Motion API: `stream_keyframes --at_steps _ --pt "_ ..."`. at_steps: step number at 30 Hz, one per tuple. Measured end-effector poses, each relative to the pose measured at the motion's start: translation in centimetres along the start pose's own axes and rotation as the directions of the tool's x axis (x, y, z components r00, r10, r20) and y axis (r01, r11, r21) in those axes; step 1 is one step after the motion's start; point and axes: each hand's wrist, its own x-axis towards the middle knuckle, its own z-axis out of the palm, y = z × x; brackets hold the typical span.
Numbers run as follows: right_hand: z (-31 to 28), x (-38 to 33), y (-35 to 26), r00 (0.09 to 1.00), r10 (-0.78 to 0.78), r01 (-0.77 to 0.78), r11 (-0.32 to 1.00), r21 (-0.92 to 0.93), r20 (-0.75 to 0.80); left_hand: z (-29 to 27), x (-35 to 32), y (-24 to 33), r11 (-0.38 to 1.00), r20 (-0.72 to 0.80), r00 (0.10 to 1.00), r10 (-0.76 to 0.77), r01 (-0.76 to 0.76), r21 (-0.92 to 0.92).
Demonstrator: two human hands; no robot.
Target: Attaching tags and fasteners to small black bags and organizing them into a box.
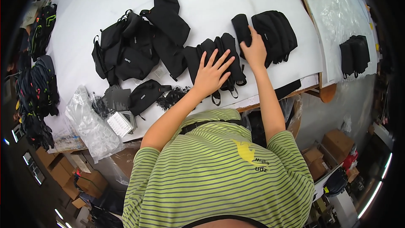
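Note:
My left hand point(212, 74) lies flat with fingers spread over a row of black fabric pouches point(228, 44) standing side by side on the white table. Thin loops hang from their near ends. My right hand point(255, 50) grips the near end of a single black pouch point(241, 26), its thumb on one side and forefinger along the other; its remaining fingers are mostly hidden. Just right of that hand, a bundle of similar black pouches point(276, 33) stands pressed together.
Left of my hands is a heap of black bags point(126, 50). Nearer me lie another black bag point(145, 95), black cords point(174, 97), a stack of white cards point(120, 124) and clear plastic bags point(90, 120). More black pouches point(355, 55) sit at far right.

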Motion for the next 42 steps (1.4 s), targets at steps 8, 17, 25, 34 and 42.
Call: stream_keyframes --at_steps 8,17,25,34,42 --pt "-2.6 -2.3 2.9 0.835 0.387 -0.504 0.251 0.826 0.391 -0.6 0.1 -0.1 0.997 -0.019 1.0 -0.019 0.017 -0.077" --pt "-1.0 -3.1 5.6 0.908 0.242 -0.403 0.723 0.561 0.341 -0.1 1.1 0.2 0.997 -0.012 0.998 0.055 -0.056 -0.05" --pt "-2.3 -7.4 1.5 0.983 -0.039 -0.038 0.911 0.41 0.178 0.2 1.0 0.2 0.978 -0.058 0.997 -0.048 0.035 -0.205" --pt "-2.4 -7.0 1.0 0.96 0.068 -0.211 0.811 0.545 0.271 -0.5 0.7 -0.4 0.955 -0.1 0.993 0.062 -0.088 -0.283" --pt "-1.8 -7.1 -0.5 0.939 0.102 -0.241 0.877 0.416 0.329 -0.2 0.6 -1.2 0.833 -0.109 0.985 0.136 -0.173 -0.525"
